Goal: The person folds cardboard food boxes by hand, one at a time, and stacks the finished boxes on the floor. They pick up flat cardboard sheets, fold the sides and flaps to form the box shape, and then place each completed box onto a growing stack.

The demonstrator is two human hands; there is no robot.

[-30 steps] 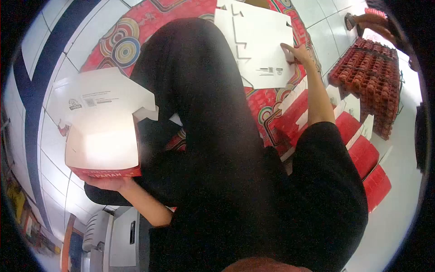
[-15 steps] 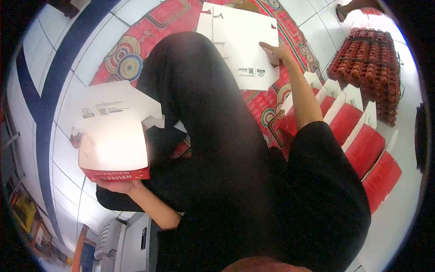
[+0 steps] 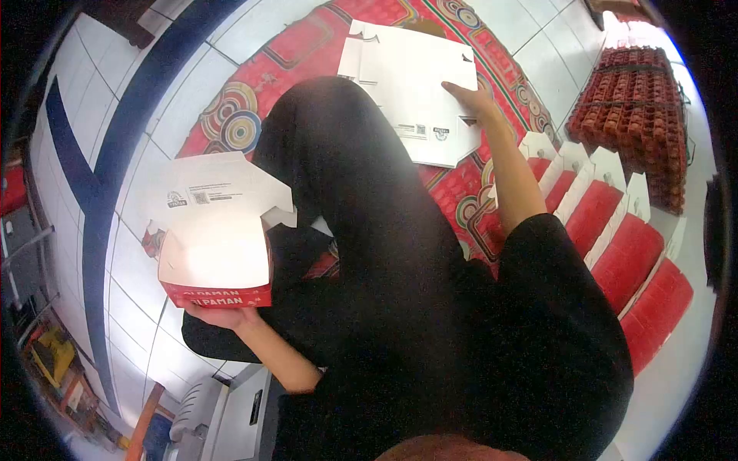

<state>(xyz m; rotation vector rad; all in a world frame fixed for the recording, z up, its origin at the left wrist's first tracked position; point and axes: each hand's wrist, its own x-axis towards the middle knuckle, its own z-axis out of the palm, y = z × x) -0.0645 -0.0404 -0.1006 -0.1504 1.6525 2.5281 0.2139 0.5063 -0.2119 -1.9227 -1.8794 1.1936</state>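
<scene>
Folded boxes [image 3: 219,296], red outside and white inside, rest nested on my left hand [image 3: 227,315], which grips them from below at the left. Their printed white lid stands raised. At the upper middle, my right hand [image 3: 475,101] lies at the right edge of a stack of flat white cardboard sheets [image 3: 415,84], thumb on top and the other fingers hidden beneath the edge. The sheets have small printed logos and cut slots.
Several red and white folded boxes [image 3: 623,246] stand in a row at the right. Behind them are stacked red-brown egg trays [image 3: 634,123]. A patterned red mat [image 3: 300,46] covers part of the tiled floor [image 3: 131,284]. A grey appliance [image 3: 234,415] is at the lower left.
The whole view has shifted slightly, moving things a little right and down. Both hands keep their places on the boxes and the sheets.
</scene>
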